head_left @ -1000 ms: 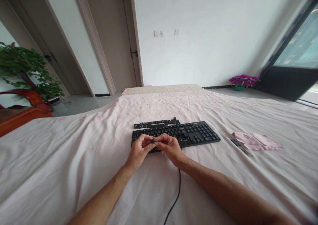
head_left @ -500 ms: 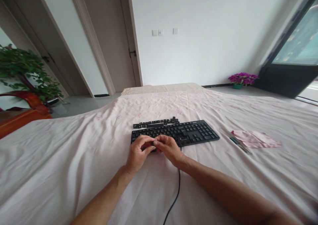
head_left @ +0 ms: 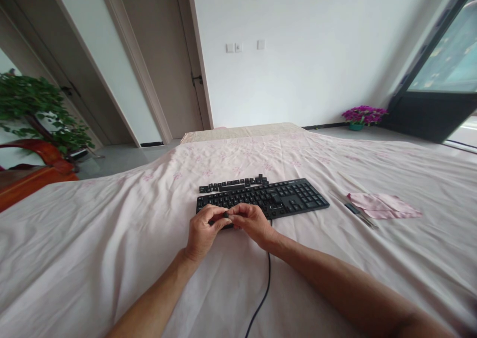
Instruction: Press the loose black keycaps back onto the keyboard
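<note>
Just below the middle of the frame, the left hand (head_left: pixel 203 228) and the right hand (head_left: pixel 253 222) meet fingertip to fingertip over the near left edge of a black keyboard (head_left: pixel 286 199). Pinched between the thumbs and forefingers of both hands is a small dark keycap (head_left: pixel 225 213), held just above the keyboard's front rows; the remaining fingers of each hand are curled in narrowly around it. The keyboard lies flat on a surface covered by a pale pink cloth (head_left: pixel 93 238) with a faint flower print, and its black cable (head_left: pixel 265 288) runs from under the right wrist down to the bottom edge of the frame. Directly behind the keyboard, touching or just beside its far edge, sits a row of loose keycaps (head_left: pixel 233 184), lined up from left to centre. To the right of the frame, well apart from the keyboard, a folded pink cloth (head_left: pixel 380 206) lies on the cover, with a thin dark tool (head_left: pixel 354 211) just beside its left edge; what kind of tool it is cannot be told. At the left edge stands a green plant (head_left: pixel 37 109), and at the far right a pot of purple flowers (head_left: pixel 363 115) sits on the floor.
</note>
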The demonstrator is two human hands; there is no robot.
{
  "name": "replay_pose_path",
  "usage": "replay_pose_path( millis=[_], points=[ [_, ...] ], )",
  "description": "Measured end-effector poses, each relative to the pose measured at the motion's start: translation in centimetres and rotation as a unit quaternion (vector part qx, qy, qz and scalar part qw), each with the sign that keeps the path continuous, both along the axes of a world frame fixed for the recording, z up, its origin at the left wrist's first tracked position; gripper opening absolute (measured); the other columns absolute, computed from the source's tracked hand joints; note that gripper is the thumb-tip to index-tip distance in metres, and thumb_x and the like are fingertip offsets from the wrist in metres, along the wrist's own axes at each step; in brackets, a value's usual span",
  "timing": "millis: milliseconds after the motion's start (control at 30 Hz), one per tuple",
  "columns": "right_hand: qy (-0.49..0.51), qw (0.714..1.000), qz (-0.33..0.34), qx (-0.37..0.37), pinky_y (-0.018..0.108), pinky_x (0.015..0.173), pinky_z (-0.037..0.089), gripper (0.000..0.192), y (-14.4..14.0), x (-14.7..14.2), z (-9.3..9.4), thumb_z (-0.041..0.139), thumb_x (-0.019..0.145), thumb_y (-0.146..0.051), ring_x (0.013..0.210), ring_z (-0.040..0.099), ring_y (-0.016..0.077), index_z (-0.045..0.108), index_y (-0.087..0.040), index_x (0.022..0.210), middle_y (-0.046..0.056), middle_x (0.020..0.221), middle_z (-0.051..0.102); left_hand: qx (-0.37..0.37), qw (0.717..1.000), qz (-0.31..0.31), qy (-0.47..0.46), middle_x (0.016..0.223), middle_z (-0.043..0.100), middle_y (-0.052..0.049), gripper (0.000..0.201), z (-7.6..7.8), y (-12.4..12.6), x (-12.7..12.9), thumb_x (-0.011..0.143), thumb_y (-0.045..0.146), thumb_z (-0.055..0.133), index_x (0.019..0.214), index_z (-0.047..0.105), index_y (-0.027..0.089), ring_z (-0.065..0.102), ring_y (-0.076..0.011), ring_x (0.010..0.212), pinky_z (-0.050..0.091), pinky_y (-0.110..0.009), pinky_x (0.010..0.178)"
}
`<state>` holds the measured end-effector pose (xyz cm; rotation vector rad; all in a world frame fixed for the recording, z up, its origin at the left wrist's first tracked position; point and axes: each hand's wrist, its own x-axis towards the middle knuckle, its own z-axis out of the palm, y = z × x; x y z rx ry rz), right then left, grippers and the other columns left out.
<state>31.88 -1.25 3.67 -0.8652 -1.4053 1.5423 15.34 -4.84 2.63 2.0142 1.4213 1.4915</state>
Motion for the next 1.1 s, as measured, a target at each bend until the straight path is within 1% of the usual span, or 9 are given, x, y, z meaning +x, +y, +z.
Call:
replay_pose_path(
  millis=[300,467,600,700,800,933,1100],
  points=[
    [0.004,1.0,-0.01,-0.003,0.023,0.055,0.042,0.023,-0.1,0.0,-0.2,0.076,0.06,-0.035,0.055,0.05,0.0086,0.069,-0.016,0.07,-0.001,0.063,0.062,0.005,1.0,0.002,-0.004,0.084,0.067,-0.003,0.02,0.2,-0.1,0.0,0.078,0.035,0.07,0.091,0.069,0.021,0.063,-0.0154,0.075,0.053,-0.025,0.068],
    [0.005,1.0,-0.019,0.005,0.023,0.054,0.042,0.022,-0.3,0.1,0.2,0.076,0.061,-0.036,0.055,0.049,0.0088,0.069,-0.016,0.07,-0.002,0.061,0.061,0.009,1.0,-0.004,-0.017,0.084,0.066,-0.004,0.02,0.3,-0.1,0.2,0.078,0.035,0.07,0.092,0.07,0.021,0.062,-0.016,0.076,0.052,-0.025,0.068],
    [0.015,0.999,-0.024,0.015,0.023,0.054,0.041,0.023,-0.5,0.1,0.4,0.076,0.061,-0.037,0.054,0.048,0.0089,0.068,-0.017,0.069,-0.002,0.06,0.06,-0.002,0.999,-0.004,-0.038,0.083,0.065,-0.003,0.019,0.4,-0.1,0.4,0.078,0.034,0.07,0.092,0.07,0.021,0.061,-0.0146,0.074,0.052,-0.024,0.068],
    [0.011,0.999,-0.031,0.025,0.023,0.053,0.041,0.027,-0.6,0.1,0.3,0.076,0.062,-0.042,0.055,0.049,0.0097,0.067,-0.017,0.069,-0.001,0.061,0.061,-0.029,0.997,-0.005,-0.07,0.08,0.064,-0.002,0.02,0.4,-0.1,0.6,0.077,0.035,0.072,0.09,0.069,0.02,0.061,-0.0137,0.072,0.053,-0.023,0.067],
    [0.013,0.999,-0.04,0.03,0.024,0.054,0.042,0.03,-0.6,0.1,0.2,0.076,0.063,-0.045,0.056,0.051,0.0105,0.067,-0.018,0.07,-0.001,0.061,0.061,-0.068,0.99,-0.017,-0.122,0.08,0.065,-0.002,0.022,0.3,-0.1,0.8,0.076,0.036,0.072,0.09,0.069,0.019,0.062,-0.014,0.072,0.054,-0.023,0.066],
    [0.028,0.998,-0.053,0.035,0.024,0.053,0.042,0.029,-0.5,0.1,-0.1,0.078,0.061,-0.043,0.056,0.051,0.0107,0.067,-0.019,0.072,-0.001,0.061,0.061,-0.109,0.977,-0.031,-0.181,0.082,0.067,-0.002,0.026,-0.1,0.0,1.1,0.075,0.035,0.071,0.093,0.067,0.017,0.064,-0.0143,0.073,0.055,-0.024,0.067],
    [0.03,0.997,-0.062,0.03,0.024,0.053,0.042,0.024,-0.3,0.0,-0.3,0.077,0.063,-0.038,0.055,0.053,0.011,0.067,-0.02,0.074,-0.002,0.061,0.061,-0.131,0.961,-0.055,-0.238,0.084,0.067,-0.002,0.026,-0.2,0.2,1.2,0.075,0.033,0.071,0.095,0.062,0.017,0.066,-0.0144,0.077,0.056,-0.026,0.071]
  ],
)
